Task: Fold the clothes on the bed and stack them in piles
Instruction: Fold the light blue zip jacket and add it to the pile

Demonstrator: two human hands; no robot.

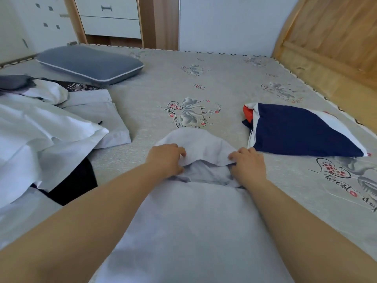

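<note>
A pale lilac garment [193,231] lies spread lengthwise on the bed in front of me, its hood or collar end [195,144] farthest away. My left hand [166,160] pinches the left edge of that far flap with curled fingers. My right hand [247,162] grips its right edge the same way. A folded navy, white and red garment [299,131] lies to the right. A heap of unfolded white clothes [40,131] with a dark piece [75,180] under it sits on the left.
A grey pillow [89,63] lies at the far left of the bed. The grey floral bed sheet [183,84] stretches ahead. A wooden headboard [334,37] rises on the right, and white drawers [110,17] stand beyond the bed.
</note>
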